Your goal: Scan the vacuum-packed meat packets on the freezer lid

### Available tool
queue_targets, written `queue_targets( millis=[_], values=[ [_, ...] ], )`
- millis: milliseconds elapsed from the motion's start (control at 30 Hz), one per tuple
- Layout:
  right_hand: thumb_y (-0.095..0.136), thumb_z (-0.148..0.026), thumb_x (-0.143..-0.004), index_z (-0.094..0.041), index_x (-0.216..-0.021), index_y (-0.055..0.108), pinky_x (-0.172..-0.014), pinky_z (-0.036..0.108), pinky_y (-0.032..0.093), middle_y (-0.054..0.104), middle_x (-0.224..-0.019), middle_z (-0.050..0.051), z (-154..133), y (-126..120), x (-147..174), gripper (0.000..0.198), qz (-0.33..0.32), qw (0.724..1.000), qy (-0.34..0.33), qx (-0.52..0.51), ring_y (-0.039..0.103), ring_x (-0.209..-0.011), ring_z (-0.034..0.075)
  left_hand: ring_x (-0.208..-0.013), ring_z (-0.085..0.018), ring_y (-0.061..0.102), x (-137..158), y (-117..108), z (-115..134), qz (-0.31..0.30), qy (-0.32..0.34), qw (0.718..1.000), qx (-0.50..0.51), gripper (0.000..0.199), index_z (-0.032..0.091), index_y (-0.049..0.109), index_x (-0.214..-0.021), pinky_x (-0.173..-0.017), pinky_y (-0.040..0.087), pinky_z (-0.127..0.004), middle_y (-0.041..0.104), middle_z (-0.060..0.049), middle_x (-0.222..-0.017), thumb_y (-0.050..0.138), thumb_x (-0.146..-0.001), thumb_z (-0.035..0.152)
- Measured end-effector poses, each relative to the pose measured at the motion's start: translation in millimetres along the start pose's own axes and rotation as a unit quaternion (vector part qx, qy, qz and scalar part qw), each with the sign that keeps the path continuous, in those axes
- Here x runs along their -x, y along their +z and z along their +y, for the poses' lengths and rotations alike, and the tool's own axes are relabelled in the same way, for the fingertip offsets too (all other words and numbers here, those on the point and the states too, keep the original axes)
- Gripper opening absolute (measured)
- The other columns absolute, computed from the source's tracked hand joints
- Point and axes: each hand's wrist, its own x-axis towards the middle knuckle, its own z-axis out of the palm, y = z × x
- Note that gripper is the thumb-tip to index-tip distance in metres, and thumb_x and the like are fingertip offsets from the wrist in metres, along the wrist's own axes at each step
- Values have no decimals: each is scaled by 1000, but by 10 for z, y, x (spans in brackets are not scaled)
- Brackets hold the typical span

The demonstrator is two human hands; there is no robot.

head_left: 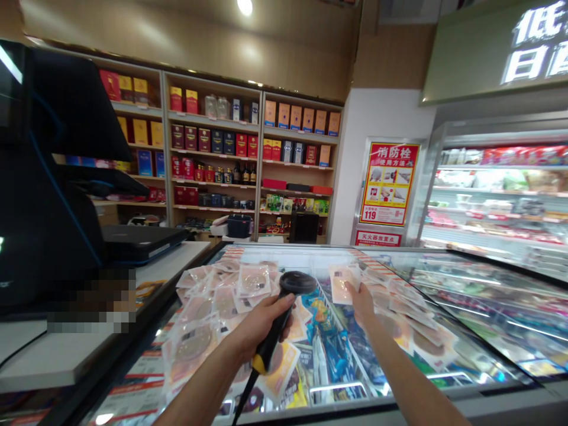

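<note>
My left hand [274,319] is wrapped round the handle of a black and yellow barcode scanner [298,283], its head pointing right and its cable hanging down. In my right hand [361,302] a flat, clear plastic packet [341,284] with a pale label is pinched at its right edge, above the freezer glass. A heap of similar flat packets [195,340] lies on the glass to the left, partly behind my left arm. More packets [421,331] are piled to the right of my right hand. What the packets contain is not clear.
Beneath the packets is a glass-topped chest freezer [323,254] with colourful bagged goods inside. A checkout terminal [53,177] stands on a white counter [84,349] at the left. Shelves of boxes [213,142] line the back wall, and a refrigerated display [497,195] is at the right.
</note>
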Motion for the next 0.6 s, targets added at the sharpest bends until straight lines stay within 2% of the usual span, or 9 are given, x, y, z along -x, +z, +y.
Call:
queue_targets(
  millis=[167,433,600],
  values=[
    [51,-42,-59,-14,-87,52,-48,23,39,61,-74,5,-31,16,21,40,-11,999,29,-35,54,-59,15,-41,-6,45,14,0,13,-8,8,1000,0,29,15,47,-69,-41,32,-18,51,3,-51,52,-67,44],
    [53,-44,-58,-16,-85,53,-53,24,40,63,-75,4,-7,47,17,39,10,1000,18,0,55,-64,16,-41,-7,45,10,-99,15,9,8,1000,-4,31,14,47,-70,-41,31,-19,50,3,-52,50,-68,45],
    [54,-44,-58,-17,-85,55,-50,24,39,64,-71,4,-6,71,25,39,10,1000,8,-1,56,-62,17,-41,-7,45,6,-88,17,5,16,1000,-2,28,15,46,-68,-41,31,-19,50,3,-51,51,-68,43]
  ],
)
